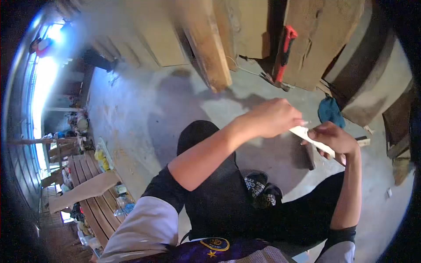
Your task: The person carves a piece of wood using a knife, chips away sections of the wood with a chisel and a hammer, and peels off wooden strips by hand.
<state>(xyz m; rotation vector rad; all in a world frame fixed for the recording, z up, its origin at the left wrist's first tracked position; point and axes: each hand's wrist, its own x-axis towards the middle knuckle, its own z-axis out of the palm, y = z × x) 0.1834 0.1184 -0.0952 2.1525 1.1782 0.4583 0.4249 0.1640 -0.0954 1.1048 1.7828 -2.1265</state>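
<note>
A pale, narrow flat strip [322, 146] slants between my two hands above the floor; its material is unclear. My left hand [276, 117] is closed with the fingertips at the strip's upper left end. My right hand [337, 139] wraps around the strip's middle, the thumb on top and some fingers underneath. Past the right wrist, a small light-ended piece [364, 141] shows, partly hidden by the hand. Below the strip stands a dark brown piece [310, 155], also partly covered.
A hammer with a red and black handle [286, 52] leans against wooden boards [318, 39] ahead. Nearby lie a teal cloth [331, 111] and curved wood pieces [372, 79]. On the left, a slatted bench [90, 193] holds a cut board [85, 193] and a plastic bottle [124, 209].
</note>
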